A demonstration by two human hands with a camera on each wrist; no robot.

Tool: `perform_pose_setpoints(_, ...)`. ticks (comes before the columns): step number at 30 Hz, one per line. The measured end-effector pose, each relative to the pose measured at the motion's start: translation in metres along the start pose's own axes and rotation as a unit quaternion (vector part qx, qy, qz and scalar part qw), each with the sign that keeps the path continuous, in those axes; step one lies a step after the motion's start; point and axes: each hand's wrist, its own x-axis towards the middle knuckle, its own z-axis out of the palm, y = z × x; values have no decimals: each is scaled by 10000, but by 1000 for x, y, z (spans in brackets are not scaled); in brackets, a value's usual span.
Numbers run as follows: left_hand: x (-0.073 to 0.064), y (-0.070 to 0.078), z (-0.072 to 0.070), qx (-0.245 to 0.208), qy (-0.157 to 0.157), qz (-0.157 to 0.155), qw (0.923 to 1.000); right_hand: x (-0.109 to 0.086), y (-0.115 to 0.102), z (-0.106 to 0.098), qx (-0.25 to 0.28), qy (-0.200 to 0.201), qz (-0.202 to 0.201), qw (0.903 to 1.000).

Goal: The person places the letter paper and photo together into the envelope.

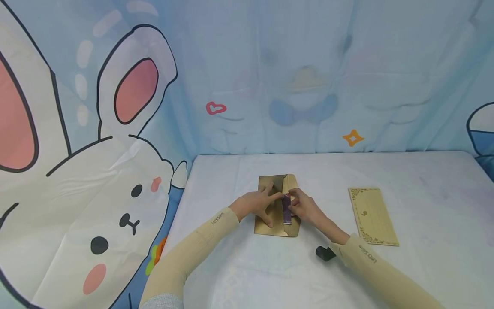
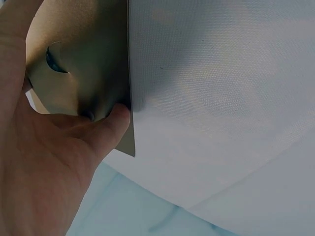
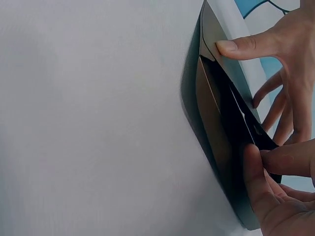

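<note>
A gold paper envelope point(image 1: 270, 230) lies on the white table with its flap side to the right. At its opening shows a narrow dark purple card point(image 1: 287, 212), partly inside. My left hand point(image 1: 257, 203) rests on the envelope with fingers spread; in the left wrist view its fingertips touch the envelope point(image 2: 86, 24) near an edge, beside a small curved slit. My right hand point(image 1: 308, 209) pinches at the card by the opening. In the right wrist view the right hand point(image 3: 285, 206) has thumb and finger together at the envelope's dark, gaping mouth; how deep the card sits is hidden.
A pale gold rectangular panel point(image 1: 373, 216) with ornate corners lies on the table to the right. A small black device point(image 1: 325, 253) sits at my right wrist. Behind the table point(image 1: 231, 167) hangs a light blue printed curtain point(image 1: 239, 64) with a large rabbit on its left.
</note>
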Motion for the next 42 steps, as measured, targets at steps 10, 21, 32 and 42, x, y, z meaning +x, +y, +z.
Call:
perform_pose_setpoints(10, -3, 1, -1, -8, 23, -3, 10000, 3, -6, 7, -117, -4, -7, 9999)
perform_pose_setpoints(21, -2, 0, -2, 20, 130, 107, 9999, 9, -9, 10, -175, -6, -26, 9998)
perform_pose_setpoints(32, -2, -1, -2, 41, 162, 158, 9997, 14, -15, 12, -400, 0, 4, 9992)
perform_pose_setpoints(42, -3, -1, -1, 14, 158, 156, 9998, 14, -13, 9, -336, -149, 102, 9993)
